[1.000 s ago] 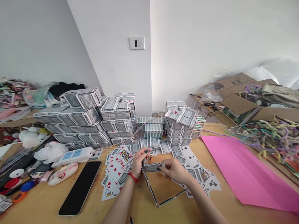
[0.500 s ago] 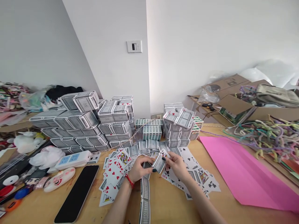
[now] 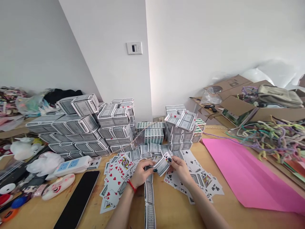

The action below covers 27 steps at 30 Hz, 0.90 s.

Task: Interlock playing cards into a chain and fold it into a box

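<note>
My right hand (image 3: 179,168) pinches a playing card (image 3: 162,165) by its right side; the patterned back shows, with a folded edge bearing a club mark. The thumb and fingers of my left hand (image 3: 142,173) close on the card's left corner. Beneath that hand runs a long strip of linked folded cards (image 3: 149,194), reaching toward me along the table; its far end is partly hidden. Loose red-suit cards (image 3: 115,178) lie face up to the left of my left hand. Beside my right wrist are loose black-suit cards (image 3: 215,188), overlapping one another.
Blocks built of folded cards (image 3: 85,122) are stacked at the back left, with a smaller stack (image 3: 179,136) at the back right. A phone (image 3: 77,200), a power strip (image 3: 72,166), pink paper (image 3: 240,178), pipe cleaners (image 3: 276,135) and a cardboard box (image 3: 240,106) surround the work area.
The card between my hands has turned flatter, and its left corner now meets my left thumb. My right fingers have shifted slightly along its edge. The view has moved slightly to the right.
</note>
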Each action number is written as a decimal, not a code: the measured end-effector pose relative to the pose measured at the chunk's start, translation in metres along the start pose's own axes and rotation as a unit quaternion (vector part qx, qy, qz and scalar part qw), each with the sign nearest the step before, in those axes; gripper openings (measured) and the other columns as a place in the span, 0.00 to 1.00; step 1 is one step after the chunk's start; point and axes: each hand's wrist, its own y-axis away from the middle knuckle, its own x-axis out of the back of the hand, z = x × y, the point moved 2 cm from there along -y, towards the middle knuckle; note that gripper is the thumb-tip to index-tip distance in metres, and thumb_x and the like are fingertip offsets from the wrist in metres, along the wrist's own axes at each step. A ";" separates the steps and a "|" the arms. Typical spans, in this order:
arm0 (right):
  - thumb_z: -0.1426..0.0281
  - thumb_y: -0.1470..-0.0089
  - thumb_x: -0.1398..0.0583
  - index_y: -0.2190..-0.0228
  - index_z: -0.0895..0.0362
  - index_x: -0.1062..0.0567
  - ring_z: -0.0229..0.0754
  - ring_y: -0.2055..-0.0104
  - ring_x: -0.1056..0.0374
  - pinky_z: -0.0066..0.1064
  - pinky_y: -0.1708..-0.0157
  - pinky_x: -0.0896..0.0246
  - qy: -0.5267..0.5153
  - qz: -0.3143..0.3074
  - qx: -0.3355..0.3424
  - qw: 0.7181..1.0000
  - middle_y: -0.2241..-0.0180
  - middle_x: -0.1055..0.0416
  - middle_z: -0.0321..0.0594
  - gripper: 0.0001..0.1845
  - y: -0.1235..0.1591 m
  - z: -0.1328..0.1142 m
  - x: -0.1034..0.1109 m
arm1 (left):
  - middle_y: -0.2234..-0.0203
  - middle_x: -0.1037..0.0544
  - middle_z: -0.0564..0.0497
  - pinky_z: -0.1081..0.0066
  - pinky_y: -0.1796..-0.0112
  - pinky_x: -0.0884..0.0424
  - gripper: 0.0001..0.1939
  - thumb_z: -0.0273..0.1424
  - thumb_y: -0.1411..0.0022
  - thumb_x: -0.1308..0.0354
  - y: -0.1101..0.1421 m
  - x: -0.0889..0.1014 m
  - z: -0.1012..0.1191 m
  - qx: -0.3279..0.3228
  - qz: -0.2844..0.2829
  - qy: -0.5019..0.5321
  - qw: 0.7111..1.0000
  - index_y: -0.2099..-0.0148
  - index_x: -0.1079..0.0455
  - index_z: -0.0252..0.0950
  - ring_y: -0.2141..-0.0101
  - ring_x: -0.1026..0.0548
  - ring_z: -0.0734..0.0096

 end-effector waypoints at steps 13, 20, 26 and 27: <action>0.54 0.51 0.46 0.69 0.56 0.28 0.43 0.75 0.33 0.35 0.71 0.35 0.060 0.029 0.071 0.995 0.77 0.30 0.38 0.18 0.001 0.010 -0.004 | 0.69 0.23 0.45 0.67 0.62 0.35 0.12 0.37 0.50 0.41 0.003 0.001 -0.003 0.045 0.042 -0.020 0.998 0.67 0.25 0.34 0.65 0.29 0.63; 0.54 0.51 0.46 0.72 0.58 0.25 0.44 0.73 0.33 0.35 0.72 0.35 -0.023 0.008 0.053 0.998 0.77 0.29 0.41 0.20 0.009 0.002 -0.011 | 0.67 0.24 0.45 0.67 0.62 0.36 0.13 0.36 0.49 0.41 0.002 0.007 -0.007 0.053 0.016 0.045 0.997 0.64 0.24 0.34 0.65 0.29 0.64; 0.59 0.53 0.41 0.74 0.59 0.26 0.42 0.70 0.31 0.34 0.69 0.35 -0.224 -0.049 -0.077 0.970 0.73 0.27 0.42 0.15 0.008 -0.003 -0.011 | 0.71 0.26 0.48 0.69 0.63 0.37 0.12 0.36 0.49 0.42 0.001 0.010 -0.004 0.038 -0.024 0.102 0.994 0.67 0.24 0.33 0.67 0.31 0.66; 0.61 0.53 0.41 0.73 0.59 0.25 0.42 0.68 0.31 0.35 0.67 0.35 -0.241 -0.062 -0.093 0.964 0.73 0.26 0.42 0.13 0.008 -0.004 -0.010 | 0.72 0.26 0.48 0.69 0.63 0.38 0.12 0.36 0.48 0.42 0.001 0.010 -0.004 0.039 -0.024 0.102 0.994 0.67 0.24 0.33 0.67 0.31 0.66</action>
